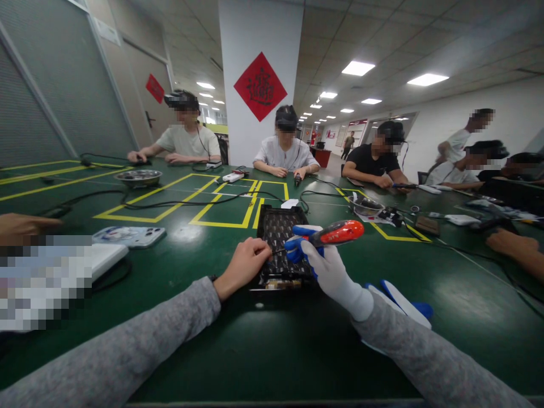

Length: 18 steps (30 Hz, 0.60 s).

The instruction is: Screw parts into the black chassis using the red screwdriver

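A black, open rectangular case (281, 228) with a patterned inner surface lies in front of me on the green table. My right hand (334, 272), in a white and blue work glove, grips a screwdriver (343, 231) with a red and black handle. Its thin shaft points left across the case. Bare and curled, my left hand (244, 263) rests at the left side of the case, its fingertips closed by the end of the shaft. Whatever those fingers pinch is hidden.
Another work glove (402, 306) lies beside my right forearm. To the left are a phone (130, 236) and a metal bowl (138, 178). A second bowl (365, 207), cables and a brown wallet-like item (427, 225) sit right. Several people sit around the table (191, 340).
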Tool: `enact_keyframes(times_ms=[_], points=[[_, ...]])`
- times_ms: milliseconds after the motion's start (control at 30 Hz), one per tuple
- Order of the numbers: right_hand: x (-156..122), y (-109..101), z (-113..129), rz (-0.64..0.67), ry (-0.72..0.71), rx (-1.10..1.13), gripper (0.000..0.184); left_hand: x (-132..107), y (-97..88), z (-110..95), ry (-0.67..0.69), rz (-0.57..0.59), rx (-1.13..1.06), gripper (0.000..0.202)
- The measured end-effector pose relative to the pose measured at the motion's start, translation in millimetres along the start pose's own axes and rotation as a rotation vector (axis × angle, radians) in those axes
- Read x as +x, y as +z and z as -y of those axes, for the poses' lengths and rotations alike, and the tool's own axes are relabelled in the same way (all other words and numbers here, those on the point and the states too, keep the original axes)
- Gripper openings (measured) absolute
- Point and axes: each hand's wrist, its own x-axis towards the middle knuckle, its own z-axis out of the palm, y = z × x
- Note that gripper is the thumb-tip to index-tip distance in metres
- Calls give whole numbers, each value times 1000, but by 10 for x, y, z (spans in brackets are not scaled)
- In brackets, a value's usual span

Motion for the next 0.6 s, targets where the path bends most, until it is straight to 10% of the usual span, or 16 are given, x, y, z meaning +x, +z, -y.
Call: enact_keyframes(times_ms=[600], points=[[40,9,54,-128,-16,52,33,-28,-14,-58,-7,-68,-33,36]])
